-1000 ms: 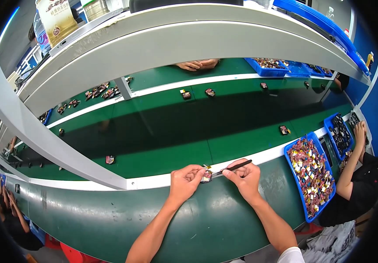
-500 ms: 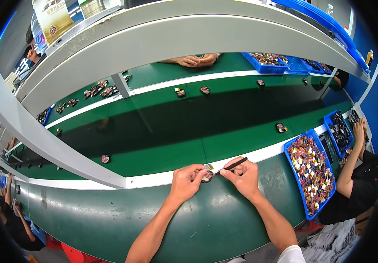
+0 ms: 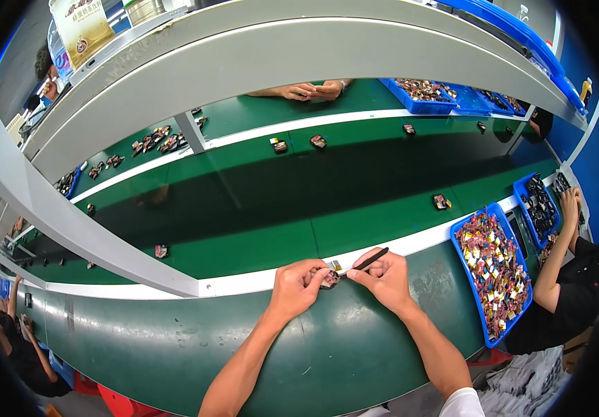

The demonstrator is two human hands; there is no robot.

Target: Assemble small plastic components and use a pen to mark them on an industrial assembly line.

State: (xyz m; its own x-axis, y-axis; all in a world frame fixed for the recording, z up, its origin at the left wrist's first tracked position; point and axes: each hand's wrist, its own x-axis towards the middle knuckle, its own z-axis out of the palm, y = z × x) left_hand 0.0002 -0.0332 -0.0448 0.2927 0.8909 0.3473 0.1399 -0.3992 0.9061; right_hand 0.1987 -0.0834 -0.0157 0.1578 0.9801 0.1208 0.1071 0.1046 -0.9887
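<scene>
My left hand (image 3: 294,286) is closed, its thumb and fingers pinching a small dark electronic part (image 3: 329,281) with reddish and yellow bits. The part is held over the near edge of the green bench, beside the white rail. In my right hand (image 3: 388,279) is a slim black pen-like tool (image 3: 371,259), gripped between thumb and fingers. The tool slants down to the left, and its lower end lies close to the part. Whether the tip touches the part is too small to tell. A small yellow and white tab (image 3: 336,265) sticks up just above the part.
Small assemblies, such as one at the right (image 3: 442,202), lie on the green conveyor belt (image 3: 355,233). A blue tray (image 3: 488,342) heaped with reddish parts stands at my right, near a co-worker's arms (image 3: 553,278). Another person's hands (image 3: 311,91) show across the belt. A grey frame (image 3: 299,52) spans overhead.
The assemblies on the belt have shifted slightly to the left. My hands stay nearly in place, holding the part and the tool. The hands across the belt have moved a little.
</scene>
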